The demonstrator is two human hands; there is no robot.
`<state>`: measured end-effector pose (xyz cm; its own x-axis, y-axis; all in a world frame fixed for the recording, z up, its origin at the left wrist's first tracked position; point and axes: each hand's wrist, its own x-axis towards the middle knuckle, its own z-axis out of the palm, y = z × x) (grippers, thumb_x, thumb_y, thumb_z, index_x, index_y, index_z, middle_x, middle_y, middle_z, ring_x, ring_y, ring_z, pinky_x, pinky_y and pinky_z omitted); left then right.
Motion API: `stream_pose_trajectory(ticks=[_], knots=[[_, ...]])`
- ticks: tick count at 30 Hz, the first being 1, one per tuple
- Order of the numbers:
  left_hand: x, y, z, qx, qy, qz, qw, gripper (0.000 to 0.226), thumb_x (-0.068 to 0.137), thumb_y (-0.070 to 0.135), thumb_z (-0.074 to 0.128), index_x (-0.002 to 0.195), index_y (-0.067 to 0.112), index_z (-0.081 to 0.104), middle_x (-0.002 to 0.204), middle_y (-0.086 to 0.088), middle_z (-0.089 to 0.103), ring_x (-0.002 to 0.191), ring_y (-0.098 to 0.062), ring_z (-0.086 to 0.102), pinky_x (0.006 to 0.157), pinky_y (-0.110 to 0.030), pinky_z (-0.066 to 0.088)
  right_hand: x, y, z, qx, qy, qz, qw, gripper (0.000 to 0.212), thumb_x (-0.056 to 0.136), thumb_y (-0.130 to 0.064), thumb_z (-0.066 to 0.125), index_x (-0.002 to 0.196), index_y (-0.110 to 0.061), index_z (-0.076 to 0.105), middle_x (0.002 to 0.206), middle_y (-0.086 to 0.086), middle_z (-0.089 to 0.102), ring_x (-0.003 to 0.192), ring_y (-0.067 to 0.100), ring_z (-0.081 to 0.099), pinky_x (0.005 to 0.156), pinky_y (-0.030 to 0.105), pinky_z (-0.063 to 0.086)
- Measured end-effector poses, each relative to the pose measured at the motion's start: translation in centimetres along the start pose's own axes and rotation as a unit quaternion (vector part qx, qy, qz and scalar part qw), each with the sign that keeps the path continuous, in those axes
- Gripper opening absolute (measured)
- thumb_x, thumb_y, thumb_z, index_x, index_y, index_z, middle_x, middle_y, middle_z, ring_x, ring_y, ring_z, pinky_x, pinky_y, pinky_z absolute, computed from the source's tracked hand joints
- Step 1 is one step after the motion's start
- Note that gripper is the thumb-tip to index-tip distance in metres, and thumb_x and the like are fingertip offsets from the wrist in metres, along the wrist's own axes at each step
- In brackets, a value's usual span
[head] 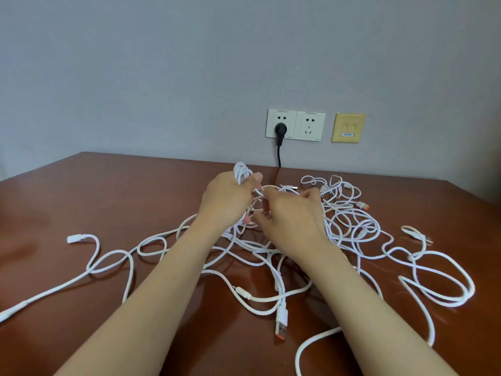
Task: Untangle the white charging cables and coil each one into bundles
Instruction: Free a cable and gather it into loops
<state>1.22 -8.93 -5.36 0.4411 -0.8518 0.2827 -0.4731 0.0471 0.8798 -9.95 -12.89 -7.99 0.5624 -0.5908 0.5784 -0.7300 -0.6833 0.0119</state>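
Several white charging cables (352, 229) lie tangled across a brown wooden table (108, 191). My left hand (227, 199) grips a small coil of white cable (242, 173) whose loops stick up above my fingers. Just to its right, my right hand (292, 213) pinches a strand of the same cable that runs from the coil. Both hands hover over the middle of the tangle. A USB plug with an orange tip (281, 324) lies near the front. Another orange-tipped plug (363, 205) lies at the back right.
The table meets a grey wall with two white sockets (296, 126); a black plug (280, 131) sits in the left one, its cord dropping behind the table. A yellow network plate (348, 128) is beside them. Loose cable ends reach the left edge (10, 313).
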Motion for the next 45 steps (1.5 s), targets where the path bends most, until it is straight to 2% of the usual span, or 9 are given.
stream_pose_trajectory(ticks=[3, 9, 15, 20, 24, 28, 32, 40, 45], knots=[[-0.1, -0.1, 0.1, 0.048, 0.034, 0.025, 0.998, 0.032, 0.096, 0.038, 0.046, 0.068, 0.024, 0.051, 0.058, 0.003, 0.052, 0.049, -0.018, 0.059, 0.059, -0.028, 0.041, 0.1, -0.1, -0.2, 0.017, 0.028, 0.017, 0.999, 0.014, 0.095, -0.03, 0.037, 0.096, -0.02, 0.047, 0.087, -0.003, 0.064, 0.085, 0.022, 0.059, 0.079, 0.036, 0.02], [0.1, -0.8, 0.6, 0.062, 0.089, 0.062, 0.992, 0.021, 0.095, 0.036, 0.047, 0.085, 0.021, 0.057, 0.082, -0.002, 0.067, 0.087, -0.025, 0.064, 0.082, -0.037, 0.047, 0.4, -0.6, -0.1, 0.036, 0.139, 0.04, 0.989, 0.02, 0.077, -0.028, 0.054, 0.063, -0.016, 0.046, 0.045, 0.004, 0.055, 0.047, 0.029, 0.056, 0.06, 0.031, 0.029], [0.9, -1.1, 0.0, -0.089, 0.069, 0.028, 0.993, 0.03, 0.097, 0.028, 0.047, 0.084, 0.008, 0.066, 0.073, 0.007, 0.069, 0.065, -0.002, 0.062, 0.061, -0.009, 0.043, 0.0, -0.3, -1.3, 0.173, 0.027, 0.081, 0.981, 0.034, 0.092, -0.04, 0.044, 0.081, -0.014, 0.064, 0.065, 0.001, 0.058, 0.078, 0.028, 0.058, 0.065, 0.034, 0.038], [1.3, -0.5, -0.8, -0.394, 0.052, -0.084, 0.914, 0.023, 0.099, 0.025, 0.044, 0.081, 0.012, 0.049, 0.057, 0.005, 0.069, 0.049, -0.011, 0.066, 0.054, -0.026, 0.056, 0.2, -0.2, -1.3, 0.228, 0.011, 0.125, 0.965, 0.042, 0.095, -0.041, 0.041, 0.059, -0.02, 0.045, 0.058, -0.002, 0.05, 0.078, 0.029, 0.055, 0.066, 0.032, 0.032], [1.2, -0.1, -1.7, -0.55, 0.03, -0.123, 0.825, 0.023, 0.101, 0.027, 0.036, 0.087, 0.012, 0.045, 0.078, -0.006, 0.063, 0.077, -0.021, 0.065, 0.067, -0.032, 0.053, 0.0, 0.2, -0.9, 0.176, -0.026, 0.103, 0.979, 0.045, 0.098, -0.041, 0.035, 0.057, -0.024, 0.031, 0.054, -0.008, 0.037, 0.071, 0.023, 0.044, 0.076, 0.036, 0.032], [1.6, -0.5, -1.8, -0.554, 0.022, -0.124, 0.823, 0.038, 0.1, 0.033, 0.036, 0.069, 0.012, 0.041, 0.045, 0.006, 0.045, 0.038, -0.006, 0.047, 0.051, -0.022, 0.053, -0.1, 0.0, -1.3, 0.121, -0.062, 0.093, 0.986, 0.045, 0.097, -0.051, 0.03, 0.06, -0.026, 0.029, 0.056, -0.009, 0.037, 0.071, 0.018, 0.038, 0.086, 0.039, 0.032], [2.2, -1.3, -2.8, -0.573, 0.018, -0.143, 0.807, 0.038, 0.1, 0.037, 0.037, 0.068, 0.016, 0.038, 0.037, 0.009, 0.034, 0.028, -0.003, 0.032, 0.034, -0.011, 0.033, -0.1, -0.3, -1.5, 0.081, -0.12, 0.091, 0.985, 0.047, 0.091, -0.064, 0.026, 0.061, -0.028, 0.027, 0.059, -0.01, 0.037, 0.074, 0.017, 0.04, 0.098, 0.045, 0.027], [2.2, -1.2, -2.7, -0.373, 0.099, -0.11, 0.916, 0.032, 0.099, 0.033, 0.043, 0.071, 0.017, 0.043, 0.035, 0.011, 0.03, 0.033, -0.006, 0.026, 0.035, -0.012, 0.024, -0.5, 1.0, -0.4, 0.262, 0.006, 0.003, 0.965, 0.019, 0.091, -0.033, 0.048, 0.076, -0.026, 0.054, 0.058, -0.017, 0.045, 0.061, 0.003, 0.042, 0.078, 0.035, 0.035], [2.1, -1.6, -1.6, -0.202, 0.081, -0.061, 0.974, 0.036, 0.097, 0.04, 0.045, 0.072, 0.015, 0.048, 0.031, 0.012, 0.037, 0.027, -0.004, 0.031, 0.042, -0.021, 0.029, -0.3, 0.8, -0.1, 0.329, 0.048, -0.03, 0.943, 0.018, 0.087, -0.032, 0.048, 0.08, -0.022, 0.062, 0.072, -0.002, 0.059, 0.069, 0.015, 0.052, 0.068, 0.034, 0.041]])
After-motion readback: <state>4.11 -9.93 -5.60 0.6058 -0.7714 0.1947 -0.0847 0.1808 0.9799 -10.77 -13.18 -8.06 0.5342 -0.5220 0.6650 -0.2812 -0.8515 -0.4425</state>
